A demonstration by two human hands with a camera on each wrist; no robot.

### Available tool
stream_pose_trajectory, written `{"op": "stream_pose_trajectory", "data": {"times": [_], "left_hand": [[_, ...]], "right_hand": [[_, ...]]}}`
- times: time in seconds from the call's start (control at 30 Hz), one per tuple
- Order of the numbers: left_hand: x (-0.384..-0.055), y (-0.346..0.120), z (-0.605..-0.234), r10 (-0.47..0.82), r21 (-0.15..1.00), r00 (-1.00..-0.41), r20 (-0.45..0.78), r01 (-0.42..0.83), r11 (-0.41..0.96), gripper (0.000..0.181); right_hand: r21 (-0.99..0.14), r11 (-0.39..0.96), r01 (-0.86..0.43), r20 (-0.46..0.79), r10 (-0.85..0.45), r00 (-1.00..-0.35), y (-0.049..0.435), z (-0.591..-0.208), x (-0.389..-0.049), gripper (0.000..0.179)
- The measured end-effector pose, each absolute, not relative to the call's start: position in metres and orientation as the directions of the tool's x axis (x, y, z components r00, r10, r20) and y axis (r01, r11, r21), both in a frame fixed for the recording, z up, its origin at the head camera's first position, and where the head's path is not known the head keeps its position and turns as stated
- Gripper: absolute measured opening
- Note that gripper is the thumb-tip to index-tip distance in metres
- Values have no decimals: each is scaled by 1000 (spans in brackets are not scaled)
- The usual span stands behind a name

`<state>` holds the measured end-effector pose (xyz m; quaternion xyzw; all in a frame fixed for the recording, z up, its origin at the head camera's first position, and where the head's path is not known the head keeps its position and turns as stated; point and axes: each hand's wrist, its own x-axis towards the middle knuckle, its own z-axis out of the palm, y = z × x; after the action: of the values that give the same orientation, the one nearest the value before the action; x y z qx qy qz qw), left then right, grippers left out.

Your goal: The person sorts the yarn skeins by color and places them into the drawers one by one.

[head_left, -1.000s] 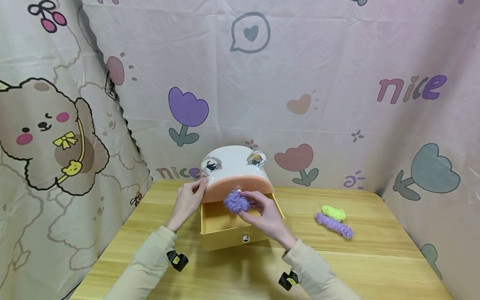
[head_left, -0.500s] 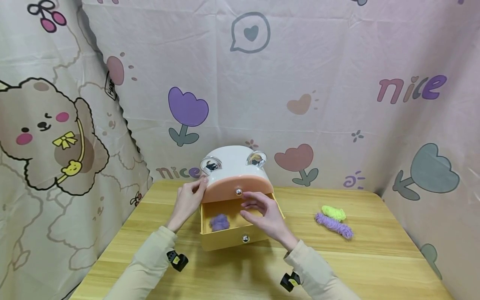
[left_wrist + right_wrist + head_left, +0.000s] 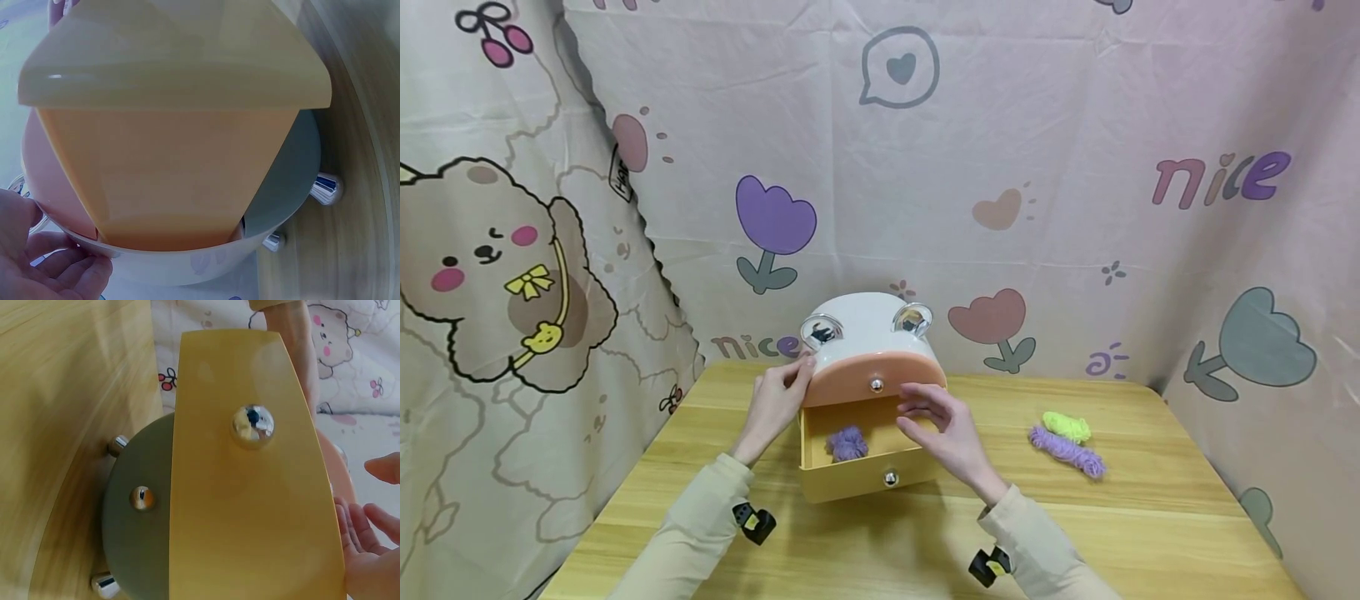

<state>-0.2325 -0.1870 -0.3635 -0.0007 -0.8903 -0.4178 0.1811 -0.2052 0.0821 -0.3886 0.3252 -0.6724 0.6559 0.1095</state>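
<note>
A small frog-faced desktop storage box point(image 3: 868, 321) has a white top, shiny round eyes and a pink upper drawer front. Its yellow middle drawer point(image 3: 850, 482) is pulled out. A purple bundle of yarn point(image 3: 847, 443) lies in the drawer's left part. My left hand point(image 3: 777, 402) grips the box's left upper side, fingertips at the white shell's edge in the left wrist view. Over the drawer's right side hovers my right hand point(image 3: 949, 433), fingers spread apart and holding nothing. The left wrist view shows the drawer's underside point(image 3: 175, 175); the yarn is hidden there.
On the wooden table point(image 3: 1120, 533) to the right lie a yellow-green yarn skein point(image 3: 1067, 426) and a longer purple skein point(image 3: 1067, 452), side by side. Beneath the pulled-out drawer is a dark green lower drawer front point(image 3: 134, 531) with a silver knob. A printed curtain point(image 3: 1075, 108) hangs behind.
My right hand has let go of the purple yarn bundle, which dropped into the drawer and shifted slightly right there. The hand then drew back a little rightward. My left hand has stayed put.
</note>
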Motion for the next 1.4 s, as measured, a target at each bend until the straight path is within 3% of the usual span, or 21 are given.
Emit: {"op": "stream_pose_trajectory", "data": {"times": [0.53,1.07,1.4], "left_hand": [[-233,-189,-364,-145,740,-934,326,157,654,42],[-232,-188,-364,-147,742,-936,320,151,653,43],[-233,-188,-366,-146,741,-932,331,161,652,43]], "right_hand": [[-763,-234,-603,627,-36,-779,142,-411,-218,42],[-898,-125,-421,403,150,-903,232,-466,-227,47],[-926,-110,-362,282,437,-854,264,-493,-227,41]]}}
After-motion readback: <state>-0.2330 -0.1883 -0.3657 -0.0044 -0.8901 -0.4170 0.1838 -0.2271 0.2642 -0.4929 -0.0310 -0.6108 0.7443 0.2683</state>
